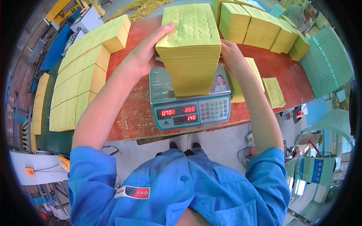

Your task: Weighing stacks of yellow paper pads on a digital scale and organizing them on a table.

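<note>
Head view: fingers of the left hand (141, 56) lie flat against the left face of the tall yellow paper stack (190, 49), one fingertip hooked over its top left corner; fingers of the right hand (232, 56) press the opposite face, mostly hidden behind the stack. Both hands are spread open, palms inward, clamping the stack from two sides rather than curling round it — judged a squaring grip, keeping the loose sheets aligned and the column from leaning

Stack stands upright on the steel pan of the weighing scale (188, 103), roughly centred on the pan, top sheet embossed with rows of round marks. Scale sits at the near edge of the red table (128, 113), display side turned toward the person, red digits lit

Right of the scale, near the right edge of the table: a few thin loose yellow sheets (273, 92), lying flat. Along the far edge: a row of yellow blocks (260, 28). Off the left edge, on a lower green surface: more yellow bundles (81, 75) packed side by side in rows. Another person (303, 15) sits beyond the far right corner
</note>
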{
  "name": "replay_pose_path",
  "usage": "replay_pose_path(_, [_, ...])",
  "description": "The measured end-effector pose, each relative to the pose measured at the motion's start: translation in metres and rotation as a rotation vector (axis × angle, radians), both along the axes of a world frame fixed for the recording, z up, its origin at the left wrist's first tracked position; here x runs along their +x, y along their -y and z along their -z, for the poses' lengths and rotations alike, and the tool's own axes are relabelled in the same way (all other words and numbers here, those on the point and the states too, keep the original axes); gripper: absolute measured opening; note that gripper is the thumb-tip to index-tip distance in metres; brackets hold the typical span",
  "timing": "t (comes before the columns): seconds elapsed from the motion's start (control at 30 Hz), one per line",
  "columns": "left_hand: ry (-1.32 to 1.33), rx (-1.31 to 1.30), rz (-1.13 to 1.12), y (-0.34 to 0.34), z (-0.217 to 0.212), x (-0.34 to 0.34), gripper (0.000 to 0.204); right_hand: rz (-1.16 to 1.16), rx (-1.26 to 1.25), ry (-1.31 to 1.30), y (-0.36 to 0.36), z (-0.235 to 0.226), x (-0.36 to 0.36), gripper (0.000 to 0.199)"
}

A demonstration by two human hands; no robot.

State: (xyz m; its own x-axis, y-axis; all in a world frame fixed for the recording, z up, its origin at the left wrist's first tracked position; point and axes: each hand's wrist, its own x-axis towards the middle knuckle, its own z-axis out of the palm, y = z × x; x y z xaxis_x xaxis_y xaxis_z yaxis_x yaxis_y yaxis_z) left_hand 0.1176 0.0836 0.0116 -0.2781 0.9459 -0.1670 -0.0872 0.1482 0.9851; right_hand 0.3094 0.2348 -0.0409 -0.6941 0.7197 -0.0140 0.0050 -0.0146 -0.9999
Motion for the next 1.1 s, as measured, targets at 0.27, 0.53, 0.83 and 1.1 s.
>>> replay_pose_path(0.27, [-0.117, 0.132, -0.204, -0.011, 0.066, -0.017, 0.084, 0.242, -0.005, -0.239, -0.015, 0.068, 0.0, 0.05])
replay_pose_path(0.53, [0.298, 0.298, -0.236, -0.04, 0.098, 0.019, 0.073, 0.173, -0.406, -0.247, 0.012, 0.048, -0.042, 0.065])
replay_pose_path(0.83, [0.316, 0.291, -0.48, 0.064, 0.118, -0.038, 0.089, 0.137, -0.042, -0.412, 0.015, 0.071, 0.033, 0.062])
replay_pose_path(1.1, [0.496, 0.065, -0.99, 0.271, 0.147, -0.012, 0.073, 0.166, -0.316, -0.275, 0.092, 0.128, 0.199, 0.055])
